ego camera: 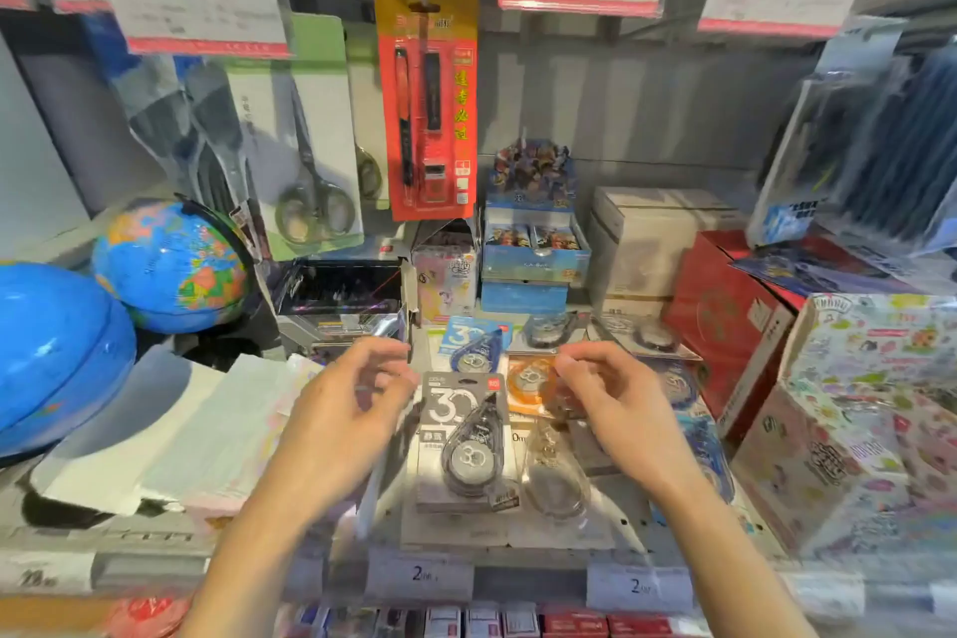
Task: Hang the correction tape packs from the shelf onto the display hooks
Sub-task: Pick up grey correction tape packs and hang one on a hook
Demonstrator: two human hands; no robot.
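Barely started, by the look of it; correction tape packs (468,440) lying flat in a loose heap on the shelf (564,541), none seen on a hook. Grey pack on top at centre; blue pack (474,342) behind it; orange pack (531,383) to its right; more clear-blister packs (554,477) and dark ones (647,337) scattered around. Left hand (352,409) hovering over the heap, fingers curled and loosely apart, possibly pinching a thin clear or white strip, too blurred to confirm. Right hand (611,404) above the orange pack, fingertips drawn near together, contact with the pack not clear. Hooks above carrying only a red pen pack (427,104) and scissors (310,202); no free hook clearly visible. Open display boxes behind: blue card box (533,249) stocked with small packets; pink carton (445,275) contents hidden; dark tray (342,295) contents unreadable. Whole heap left to hang.
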